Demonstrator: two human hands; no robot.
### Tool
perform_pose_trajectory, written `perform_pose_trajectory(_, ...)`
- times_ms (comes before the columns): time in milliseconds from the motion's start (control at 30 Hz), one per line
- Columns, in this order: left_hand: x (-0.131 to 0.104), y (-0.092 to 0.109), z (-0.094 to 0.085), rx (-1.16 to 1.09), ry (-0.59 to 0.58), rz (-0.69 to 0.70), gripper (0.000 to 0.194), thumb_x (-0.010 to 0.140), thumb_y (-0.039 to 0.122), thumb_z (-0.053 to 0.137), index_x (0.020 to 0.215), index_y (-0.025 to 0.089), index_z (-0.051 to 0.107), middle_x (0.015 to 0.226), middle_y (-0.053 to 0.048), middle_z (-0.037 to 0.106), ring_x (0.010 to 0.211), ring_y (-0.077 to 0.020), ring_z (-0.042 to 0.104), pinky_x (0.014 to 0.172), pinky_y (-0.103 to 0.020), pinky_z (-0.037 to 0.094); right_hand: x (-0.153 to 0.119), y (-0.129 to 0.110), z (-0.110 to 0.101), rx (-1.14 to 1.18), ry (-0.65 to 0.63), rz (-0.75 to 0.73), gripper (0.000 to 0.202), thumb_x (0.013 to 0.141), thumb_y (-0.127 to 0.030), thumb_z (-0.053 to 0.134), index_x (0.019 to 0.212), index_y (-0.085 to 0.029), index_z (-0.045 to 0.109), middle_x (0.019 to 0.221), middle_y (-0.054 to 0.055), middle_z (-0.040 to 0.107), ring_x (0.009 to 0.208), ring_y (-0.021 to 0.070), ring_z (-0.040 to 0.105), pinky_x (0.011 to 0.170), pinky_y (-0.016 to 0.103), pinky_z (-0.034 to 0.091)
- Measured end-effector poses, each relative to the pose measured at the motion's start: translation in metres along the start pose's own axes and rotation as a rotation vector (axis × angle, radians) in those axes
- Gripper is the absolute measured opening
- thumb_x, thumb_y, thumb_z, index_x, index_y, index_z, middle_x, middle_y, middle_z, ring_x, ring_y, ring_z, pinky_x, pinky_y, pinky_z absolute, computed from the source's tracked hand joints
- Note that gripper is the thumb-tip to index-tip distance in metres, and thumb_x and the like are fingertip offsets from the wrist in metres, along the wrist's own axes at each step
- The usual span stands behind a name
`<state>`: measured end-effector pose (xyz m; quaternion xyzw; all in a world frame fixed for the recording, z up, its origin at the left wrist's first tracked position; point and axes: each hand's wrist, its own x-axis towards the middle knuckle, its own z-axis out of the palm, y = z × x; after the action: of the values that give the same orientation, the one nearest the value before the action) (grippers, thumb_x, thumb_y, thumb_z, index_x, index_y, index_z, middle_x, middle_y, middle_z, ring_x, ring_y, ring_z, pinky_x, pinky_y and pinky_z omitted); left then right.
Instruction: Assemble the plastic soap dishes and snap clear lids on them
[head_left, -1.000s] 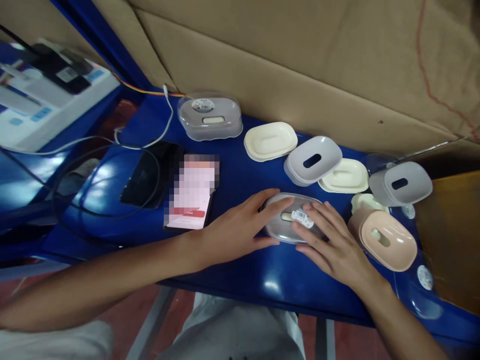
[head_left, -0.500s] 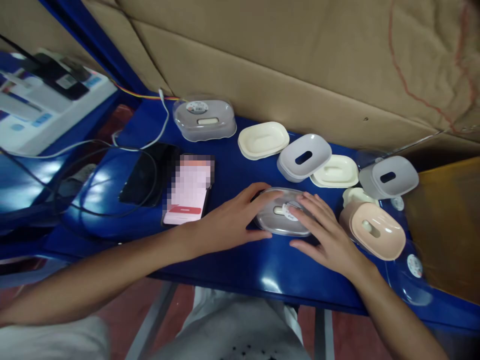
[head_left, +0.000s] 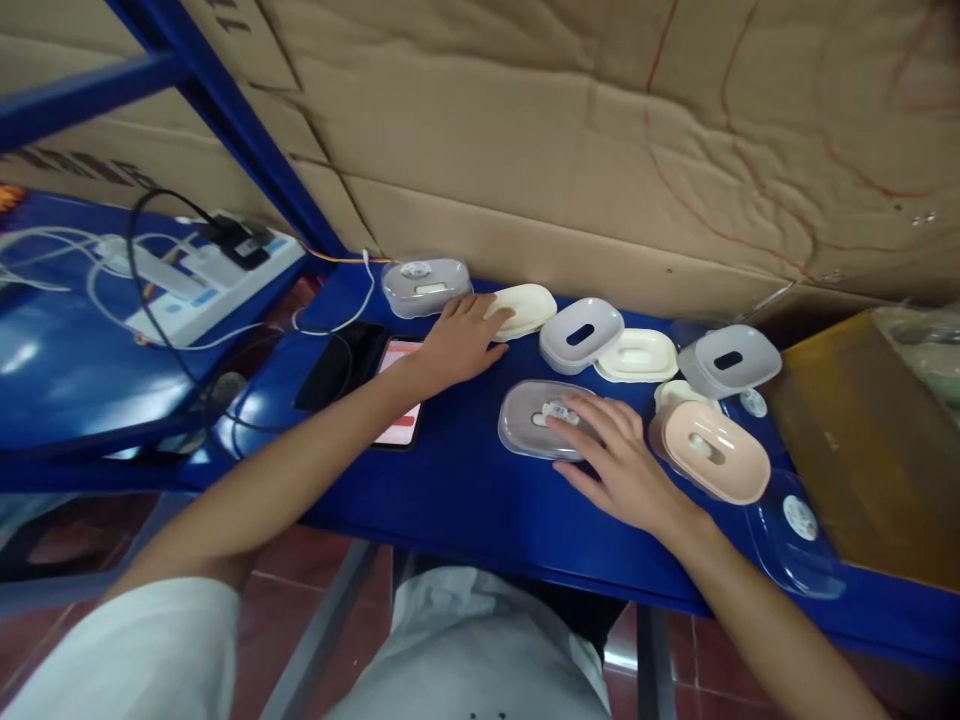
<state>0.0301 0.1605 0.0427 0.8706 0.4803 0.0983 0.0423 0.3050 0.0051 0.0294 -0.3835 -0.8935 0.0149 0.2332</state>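
Observation:
A grey oval box with a clear lid and a round sticker, like a soap box (head_left: 519,418), sits near the middle of the blue table. My right hand (head_left: 611,455) rests on its right side with fingers spread over the lid. Further back, my left hand (head_left: 463,335) reaches to a cream oval tray (head_left: 529,308). Its outstretched fingers lie at the tray's left edge, and whether they press on it I cannot tell. Behind that hand stands another lidded grey box (head_left: 424,285). A grey slotted oval piece (head_left: 574,350) leans beside a second cream tray (head_left: 637,355).
To the right are a peach slotted piece (head_left: 739,455), another grey one (head_left: 742,350), a loose clear lid (head_left: 795,560) and a brown carton (head_left: 870,440). A phone (head_left: 397,430), a dark flat object (head_left: 330,370) and a power strip (head_left: 180,320) with cables lie left. Cardboard (head_left: 525,140) stands behind.
My left hand has left the lidded grey box and moved back and left to the cream tray. My right hand stays on the box. The camera view has shifted.

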Motion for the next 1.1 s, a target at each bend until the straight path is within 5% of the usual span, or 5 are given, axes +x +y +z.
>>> perform_pose_trajectory(200, 0.001, 0.011, -0.007, 0.020, 0.017, -0.032, 0.038, 0.105, 0.033, 0.059, 0.137, 0.015, 0.067, 0.148, -0.020, 0.065, 0.140, -0.0382, 0.060, 0.121, -0.057, 0.043, 0.000, 0.002, 0.004, -0.006, 0.004, 0.022, 0.047, 0.110, -0.035, 0.059, 0.156, -0.029, 0.056, 0.157, 0.014, 0.060, 0.149, 0.0331, 0.052, 0.117, 0.055, 0.044)
perform_pose_trajectory(433, 0.037, 0.075, -0.016, -0.088, -0.087, 0.053, 0.072, 0.096, 0.059, 0.072, 0.153, 0.019, 0.055, 0.152, -0.019, 0.064, 0.143, -0.0404, 0.058, 0.121, -0.058, 0.041, 0.001, -0.002, 0.008, 0.014, -0.017, -0.005, 0.048, 0.111, -0.036, 0.057, 0.157, -0.024, 0.055, 0.158, 0.017, 0.058, 0.150, 0.0321, 0.050, 0.119, 0.054, 0.043)
perform_pose_trajectory(567, 0.054, 0.088, -0.009, -0.118, -0.118, 0.029, 0.064, 0.091, 0.056, 0.078, 0.141, 0.018, 0.066, 0.141, -0.020, 0.067, 0.128, -0.0383, 0.068, 0.110, -0.051, 0.052, 0.000, 0.001, 0.006, 0.012, -0.016, -0.011, 0.048, 0.111, -0.035, 0.057, 0.157, -0.023, 0.055, 0.159, 0.018, 0.057, 0.151, 0.0327, 0.049, 0.118, 0.055, 0.043)
perform_pose_trajectory(867, 0.032, 0.008, -0.022, -0.153, 0.014, -0.034, 0.050, 0.088, 0.041, 0.075, 0.132, 0.022, 0.063, 0.153, -0.014, 0.051, 0.137, -0.0368, 0.059, 0.121, -0.055, 0.043, -0.002, 0.002, 0.006, -0.012, -0.006, 0.010, 0.045, 0.112, -0.032, 0.055, 0.156, -0.025, 0.054, 0.161, 0.016, 0.057, 0.150, 0.0319, 0.050, 0.118, 0.055, 0.041)
perform_pose_trajectory(1100, 0.029, -0.025, 0.003, -0.203, -0.060, 0.027, 0.056, 0.080, 0.040, 0.080, 0.131, 0.023, 0.061, 0.155, -0.014, 0.047, 0.135, -0.0365, 0.060, 0.120, -0.053, 0.046, 0.000, 0.005, 0.002, -0.072, 0.028, 0.124, 0.044, 0.107, -0.029, 0.059, 0.152, -0.024, 0.058, 0.157, 0.015, 0.061, 0.149, 0.0323, 0.052, 0.117, 0.053, 0.041)
